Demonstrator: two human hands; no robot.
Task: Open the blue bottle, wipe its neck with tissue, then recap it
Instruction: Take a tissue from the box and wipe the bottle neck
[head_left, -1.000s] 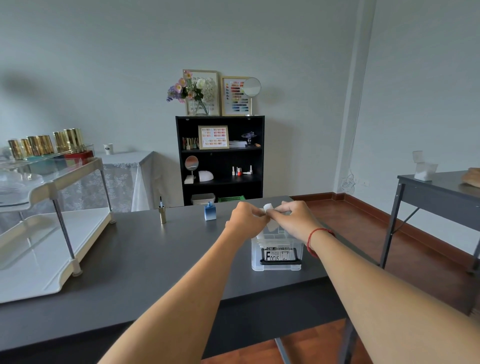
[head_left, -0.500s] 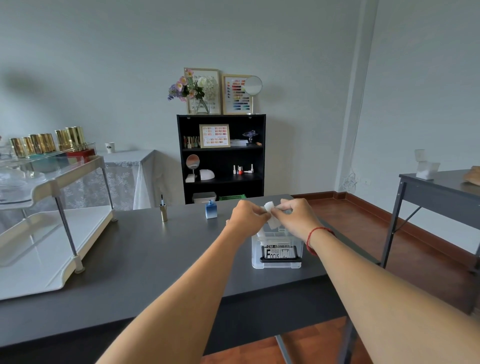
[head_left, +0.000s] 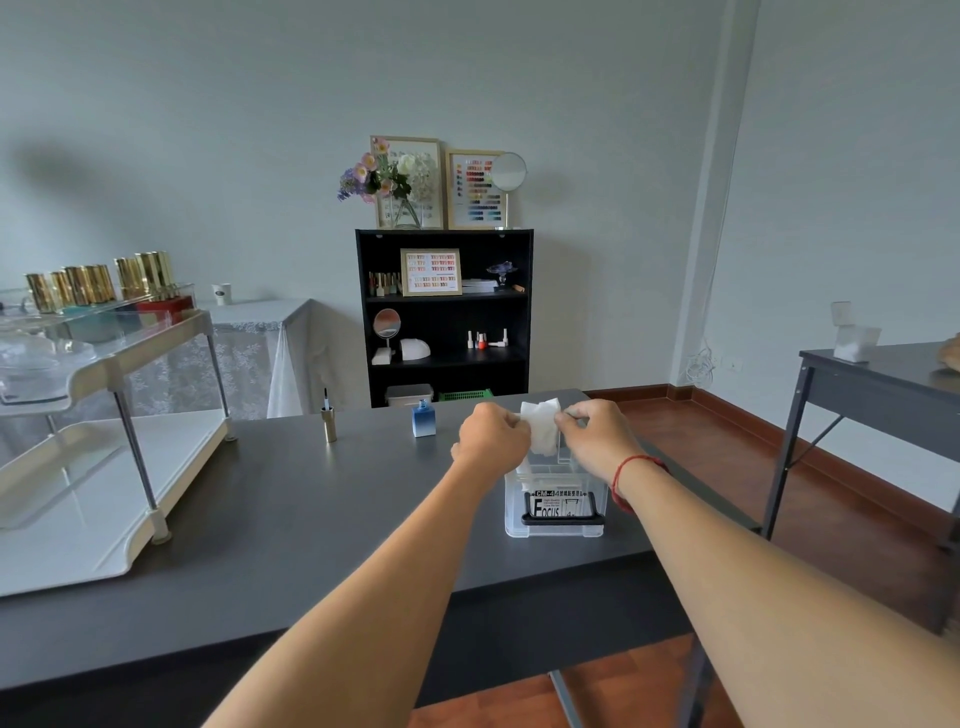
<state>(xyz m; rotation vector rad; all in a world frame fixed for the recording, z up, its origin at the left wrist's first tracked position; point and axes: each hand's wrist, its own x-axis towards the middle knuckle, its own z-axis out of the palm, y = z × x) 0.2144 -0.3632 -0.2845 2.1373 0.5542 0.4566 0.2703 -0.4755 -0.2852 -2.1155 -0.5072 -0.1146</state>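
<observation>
The small square blue glass bottle (head_left: 423, 420) stands uncapped near the far edge of the dark grey surface (head_left: 260, 493). Its gold brush cap (head_left: 328, 423) stands upright, well apart to the left. Opening looks done; wiping and recapping remain. The left hand (head_left: 491, 441) and right hand (head_left: 597, 439) each have a grip pinching a white tissue (head_left: 540, 428) above the clear plastic box (head_left: 553, 504). Compared with a second ago, more tissue shows, spread wider; bottle and cap are unmoved.
</observation>
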